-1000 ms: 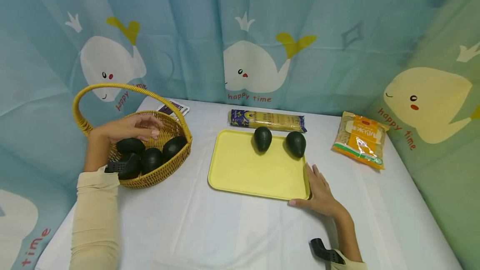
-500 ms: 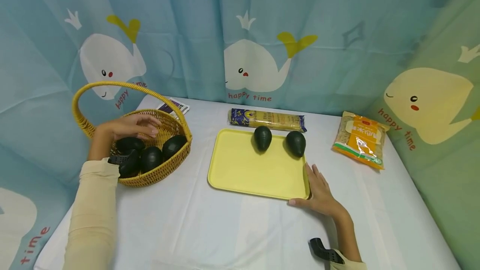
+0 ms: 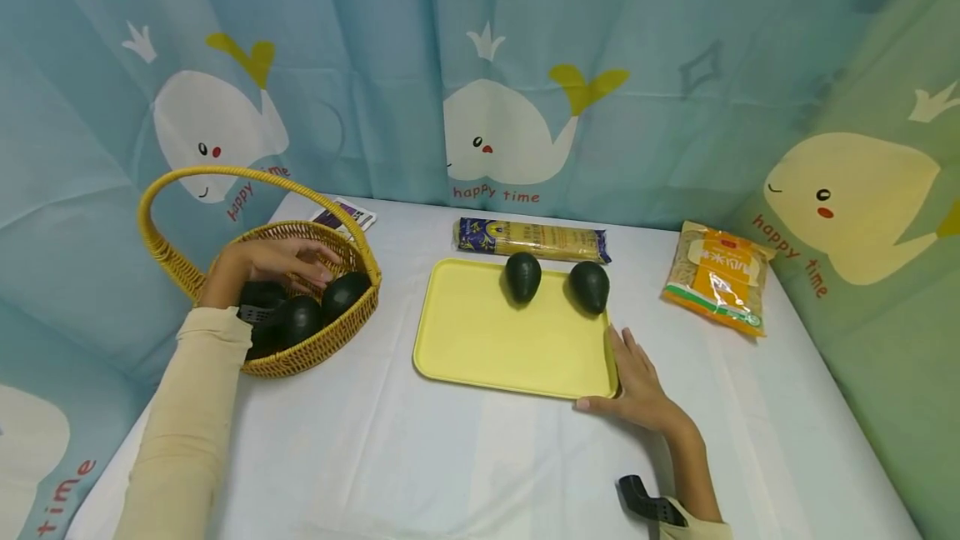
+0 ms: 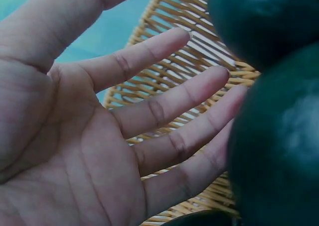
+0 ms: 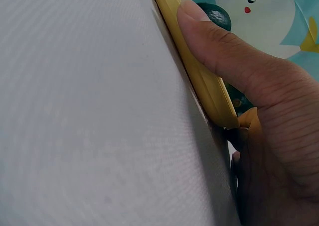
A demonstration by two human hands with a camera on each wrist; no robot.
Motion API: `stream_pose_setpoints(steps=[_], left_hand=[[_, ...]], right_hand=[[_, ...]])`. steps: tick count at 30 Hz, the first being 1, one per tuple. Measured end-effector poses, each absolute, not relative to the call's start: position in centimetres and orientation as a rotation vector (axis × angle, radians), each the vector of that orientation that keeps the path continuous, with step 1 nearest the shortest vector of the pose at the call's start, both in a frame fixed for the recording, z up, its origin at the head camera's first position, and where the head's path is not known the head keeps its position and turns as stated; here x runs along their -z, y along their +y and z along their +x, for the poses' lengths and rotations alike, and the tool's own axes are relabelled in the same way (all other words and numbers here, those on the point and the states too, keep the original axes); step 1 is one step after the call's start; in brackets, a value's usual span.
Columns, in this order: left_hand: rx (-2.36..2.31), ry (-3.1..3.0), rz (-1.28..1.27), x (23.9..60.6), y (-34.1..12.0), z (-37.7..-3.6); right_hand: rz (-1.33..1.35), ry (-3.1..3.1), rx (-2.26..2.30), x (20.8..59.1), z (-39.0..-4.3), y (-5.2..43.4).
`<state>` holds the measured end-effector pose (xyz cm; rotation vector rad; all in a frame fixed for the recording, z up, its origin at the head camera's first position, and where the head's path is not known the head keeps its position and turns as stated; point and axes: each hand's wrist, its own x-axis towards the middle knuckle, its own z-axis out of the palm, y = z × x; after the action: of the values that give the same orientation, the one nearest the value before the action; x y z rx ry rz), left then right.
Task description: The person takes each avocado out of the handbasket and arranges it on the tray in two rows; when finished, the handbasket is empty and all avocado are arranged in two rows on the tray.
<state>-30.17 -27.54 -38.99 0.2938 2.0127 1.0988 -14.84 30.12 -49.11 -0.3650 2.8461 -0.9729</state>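
Observation:
A wicker basket [image 3: 300, 361] with a tall handle stands at the left and holds several dark avocados [image 3: 343, 294]. My left hand [image 3: 288, 261] reaches into it, fingers straight, just above the fruit. In the left wrist view the open palm [image 4: 124, 136] has its fingertips against an avocado [image 4: 279, 151], with the basket weave [image 4: 174, 61] behind. A yellow tray [image 3: 480, 340] in the middle carries two avocados [image 3: 522, 276] [image 3: 588, 286] at its far edge. My right hand [image 3: 637, 386] rests at the tray's near right corner, thumb [image 5: 224, 52] along the rim [image 5: 199, 81].
A long packet of noodles [image 3: 532, 240] lies behind the tray. An orange bag [image 3: 716, 277] sits at the far right and a small card [image 3: 345, 213] behind the basket. A whale-print curtain closes in the white-clothed table [image 3: 450, 457] on three sides.
My left hand has sunk lower into the basket and moved a little right, closer to the avocados. The right hand has stayed at the tray corner.

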Motion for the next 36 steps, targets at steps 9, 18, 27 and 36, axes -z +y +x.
stream_pose_setpoints(steps=[9, 18, 27, 36], left_hand=[[-1.066, 1.941, 0.300, 40.2, -26.4, -30.7], [-0.994, 1.968, 0.285, 40.7, -25.4, -31.0], [-0.898, 2.024, 0.341, 40.9, -24.7, -31.1], [-0.861, 2.103, 0.361, 41.0, -24.6, -31.0]], right_hand=[[-0.353, 2.847, 0.967, 49.3, -14.9, 30.1], [-0.357, 2.848, 0.982, 49.0, -14.7, 30.0], [-0.341, 2.846, 0.968, 48.9, -14.7, 30.0], [-0.334, 2.849, 0.962, 49.2, -14.8, 30.1]])
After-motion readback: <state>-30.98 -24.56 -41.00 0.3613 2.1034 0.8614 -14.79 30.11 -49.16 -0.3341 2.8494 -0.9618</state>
